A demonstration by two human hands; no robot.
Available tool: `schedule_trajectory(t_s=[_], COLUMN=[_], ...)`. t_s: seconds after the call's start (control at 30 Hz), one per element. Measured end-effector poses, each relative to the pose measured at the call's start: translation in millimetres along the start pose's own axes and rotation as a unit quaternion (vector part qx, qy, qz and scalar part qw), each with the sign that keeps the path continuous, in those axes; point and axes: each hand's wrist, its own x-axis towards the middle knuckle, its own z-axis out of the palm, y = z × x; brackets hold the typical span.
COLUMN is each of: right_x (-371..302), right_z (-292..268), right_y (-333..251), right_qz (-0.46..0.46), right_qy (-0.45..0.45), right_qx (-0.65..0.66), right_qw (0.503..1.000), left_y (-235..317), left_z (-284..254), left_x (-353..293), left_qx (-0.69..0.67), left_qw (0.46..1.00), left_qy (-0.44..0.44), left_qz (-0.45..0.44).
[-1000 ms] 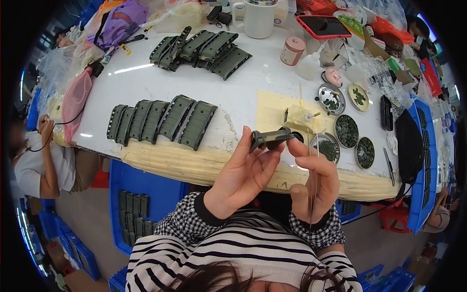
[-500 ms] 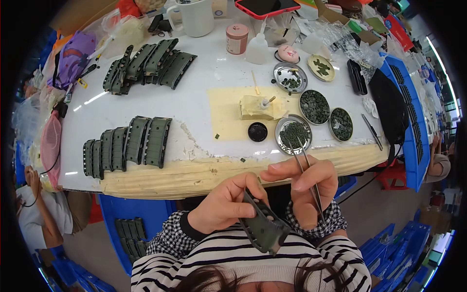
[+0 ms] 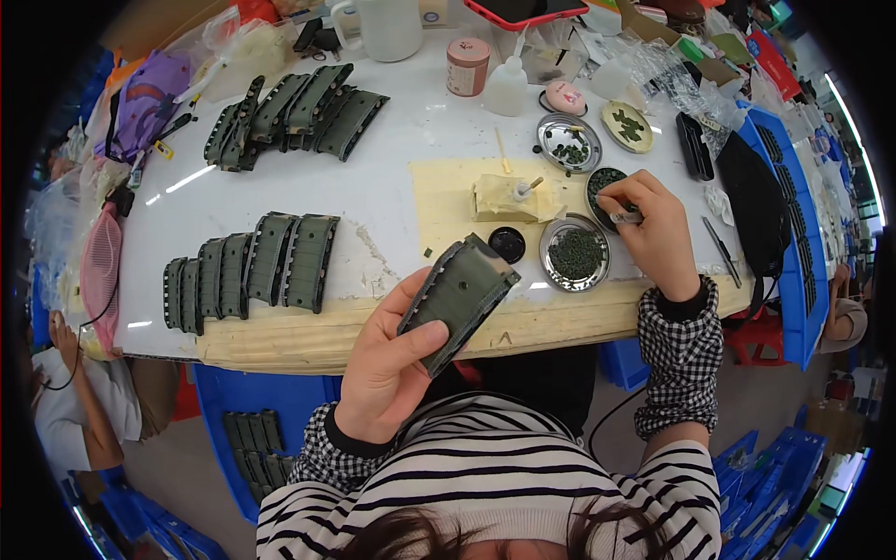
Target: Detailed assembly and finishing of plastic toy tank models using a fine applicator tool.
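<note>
My left hand [image 3: 383, 359] holds a curved dark green panel [image 3: 457, 303] with a toothed edge, thumb on its broad face. The panel is raised in front of the table edge. Over at the right, my right hand [image 3: 653, 229] is closed around tweezers [image 3: 628, 217], of which only a short silvery bit shows. Its fingertips are at a round tin of dark green pieces [image 3: 607, 183], and the hand covers the tin's lower right part. Closer to me is a metal dish [image 3: 605, 271] of small green grains, beside a little black pot [image 3: 507, 245].
Several similar panels stand in a row [image 3: 271, 259] on the left, with a pile of more panels [image 3: 289, 114] behind. A tape-wrapped block [image 3: 515, 199] holds a stick. Farther back are a pink can [image 3: 468, 67] and a squeeze bottle [image 3: 507, 89]. Blue trays [image 3: 789, 233] flank the right.
My right hand has moved away from the panel, forward and right to the tin. My left hand has moved forward and left, turning the panel's broad face up.
</note>
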Motion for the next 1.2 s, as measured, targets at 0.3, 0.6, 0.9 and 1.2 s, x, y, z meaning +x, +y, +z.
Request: schedule_trajectory(t_s=[0.3,0.6,0.9,1.2], right_x=[9,10,-1,-33], right_z=[1,-10,-13,3], right_y=[2,-1,3,-103], right_qz=[0.007,0.018,0.010,-0.081], right_qy=[-0.049,0.038,0.115,0.049], right_qx=[-0.022,-0.019,-0.024,0.117], right_qw=[0.999,0.999,0.993,0.989], left_y=[-9,-7,-7,-15], left_z=[6,1,2,20], left_x=[3,3,4,8], left_qx=[0.189,0.270,0.290,0.221], left_qw=[0.972,0.951,0.946,0.962], left_qy=[0.068,0.025,0.012,0.018], left_qz=[0.121,0.149,0.143,0.160])
